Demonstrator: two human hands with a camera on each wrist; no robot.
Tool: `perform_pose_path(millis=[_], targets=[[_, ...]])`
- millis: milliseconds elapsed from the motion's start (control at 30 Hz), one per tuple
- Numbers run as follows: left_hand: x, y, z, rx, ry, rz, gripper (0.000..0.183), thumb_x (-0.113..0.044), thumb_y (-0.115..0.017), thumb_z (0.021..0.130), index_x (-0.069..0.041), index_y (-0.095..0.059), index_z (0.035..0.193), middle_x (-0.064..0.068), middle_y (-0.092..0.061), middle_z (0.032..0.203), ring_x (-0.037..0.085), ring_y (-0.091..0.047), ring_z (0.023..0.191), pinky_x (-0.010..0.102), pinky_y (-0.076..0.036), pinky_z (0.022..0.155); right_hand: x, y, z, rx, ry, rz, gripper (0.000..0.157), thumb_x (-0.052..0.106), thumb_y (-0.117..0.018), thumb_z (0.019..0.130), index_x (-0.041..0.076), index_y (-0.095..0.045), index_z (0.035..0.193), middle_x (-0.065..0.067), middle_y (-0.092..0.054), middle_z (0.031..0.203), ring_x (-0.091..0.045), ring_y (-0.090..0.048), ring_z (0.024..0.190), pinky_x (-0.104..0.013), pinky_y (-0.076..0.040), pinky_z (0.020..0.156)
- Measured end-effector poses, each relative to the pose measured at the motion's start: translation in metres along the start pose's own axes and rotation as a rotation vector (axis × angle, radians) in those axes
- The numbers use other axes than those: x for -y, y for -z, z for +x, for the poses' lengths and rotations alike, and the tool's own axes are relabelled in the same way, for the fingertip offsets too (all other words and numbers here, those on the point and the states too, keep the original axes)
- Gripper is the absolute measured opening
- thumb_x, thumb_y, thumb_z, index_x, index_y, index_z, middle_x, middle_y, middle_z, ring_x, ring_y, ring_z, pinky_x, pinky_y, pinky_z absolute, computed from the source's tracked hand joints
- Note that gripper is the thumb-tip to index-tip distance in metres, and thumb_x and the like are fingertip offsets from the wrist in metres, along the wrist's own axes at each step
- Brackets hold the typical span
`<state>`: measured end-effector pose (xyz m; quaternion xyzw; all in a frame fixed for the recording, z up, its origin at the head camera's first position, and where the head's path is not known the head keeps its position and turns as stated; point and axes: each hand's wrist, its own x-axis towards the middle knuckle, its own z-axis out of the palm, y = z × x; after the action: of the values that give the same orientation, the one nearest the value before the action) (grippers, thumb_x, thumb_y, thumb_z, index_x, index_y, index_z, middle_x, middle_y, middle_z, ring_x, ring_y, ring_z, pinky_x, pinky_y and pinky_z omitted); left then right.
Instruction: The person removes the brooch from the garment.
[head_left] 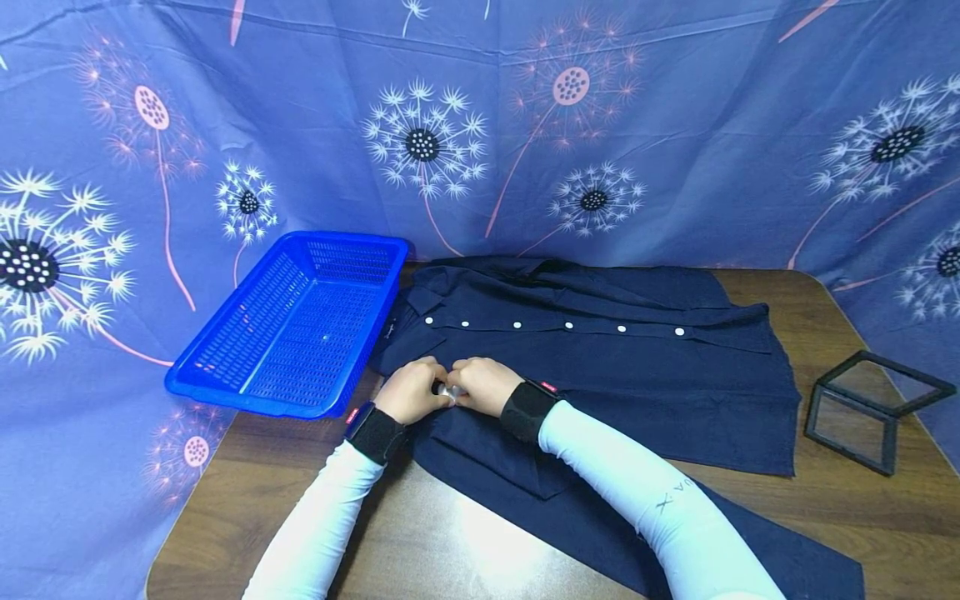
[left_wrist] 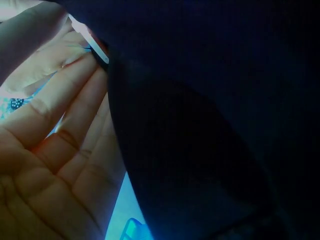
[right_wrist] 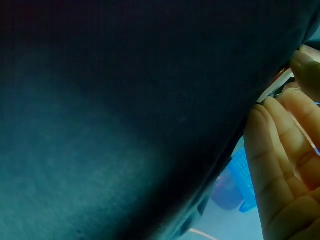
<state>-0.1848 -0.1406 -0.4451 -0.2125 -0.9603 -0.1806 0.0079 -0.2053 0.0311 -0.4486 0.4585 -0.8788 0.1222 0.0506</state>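
A navy buttoned shirt (head_left: 600, 375) lies spread on the table, its collar towards the left and a row of white buttons along its front. My left hand (head_left: 412, 390) and right hand (head_left: 485, 385) meet at its near left part, thumbs and fingers pinching the fabric. Between the fingertips shows a small whitish, shiny piece (head_left: 450, 393); what it is I cannot tell. In the left wrist view, dark cloth (left_wrist: 200, 125) hangs beside the left fingers (left_wrist: 75, 110). Cloth fills most of the right wrist view, with the right fingers (right_wrist: 280, 145) at its edge.
A blue plastic basket (head_left: 177, 379) stands at the left, beside the collar. On the right, a black hinged double frame (head_left: 855, 454) with see-through panes lies on the wooden table (head_left: 285, 475). Flowered blue cloth (head_left: 315, 167) hangs behind the table.
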Motion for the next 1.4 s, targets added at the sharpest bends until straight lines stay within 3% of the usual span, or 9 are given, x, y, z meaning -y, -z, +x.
perform_pose_path(millis=[467, 767, 1100, 1400], targets=[[0.0018, 0.0015, 0.0005, 0.033, 0.004, -0.029, 0.028, -0.023, -0.084, 0.075, -0.010, -0.077, 0.098, 0.004, -0.070, 0.093, 0.021, -0.068, 0.092, 0.038, -0.054, 0.083, -0.0007, 0.0070, -0.0024, -0.016, 0.003, -0.021, 0.009, 0.019, -0.077, 0.080, 0.012, -0.071, 0.080, 0.000, -0.062, 0.075, -0.014, -0.058, 0.068, -0.032, -0.048, 0.064], [0.0024, 0.0033, 0.0001, 0.043, -0.008, -0.029, 0.025, -0.023, -0.082, 0.076, -0.010, -0.077, 0.098, 0.004, -0.070, 0.094, 0.021, -0.067, 0.091, 0.038, -0.054, 0.081, 0.0034, 0.0048, -0.0044, 0.003, 0.027, -0.062, 0.006, 0.016, -0.077, 0.079, 0.014, -0.072, 0.081, 0.001, -0.063, 0.079, -0.017, -0.063, 0.075, -0.032, -0.051, 0.069], [0.0027, 0.0026, 0.0008, 0.030, -0.030, -0.032, 0.024, -0.024, -0.083, 0.075, -0.012, -0.077, 0.095, 0.003, -0.070, 0.092, 0.020, -0.067, 0.089, 0.036, -0.054, 0.080, 0.0084, 0.0029, -0.0052, 0.003, 0.041, -0.182, 0.009, 0.017, -0.077, 0.079, 0.013, -0.072, 0.085, 0.001, -0.065, 0.081, -0.017, -0.064, 0.076, -0.033, -0.053, 0.068], [0.0018, 0.0020, -0.0005, 0.027, -0.033, -0.047, 0.026, -0.021, -0.083, 0.075, -0.008, -0.076, 0.097, 0.006, -0.069, 0.094, 0.022, -0.067, 0.092, 0.037, -0.054, 0.083, 0.0063, 0.0006, -0.0055, -0.008, 0.053, -0.175, 0.007, 0.017, -0.076, 0.080, 0.014, -0.071, 0.084, 0.001, -0.065, 0.081, -0.016, -0.065, 0.077, -0.032, -0.053, 0.068]])
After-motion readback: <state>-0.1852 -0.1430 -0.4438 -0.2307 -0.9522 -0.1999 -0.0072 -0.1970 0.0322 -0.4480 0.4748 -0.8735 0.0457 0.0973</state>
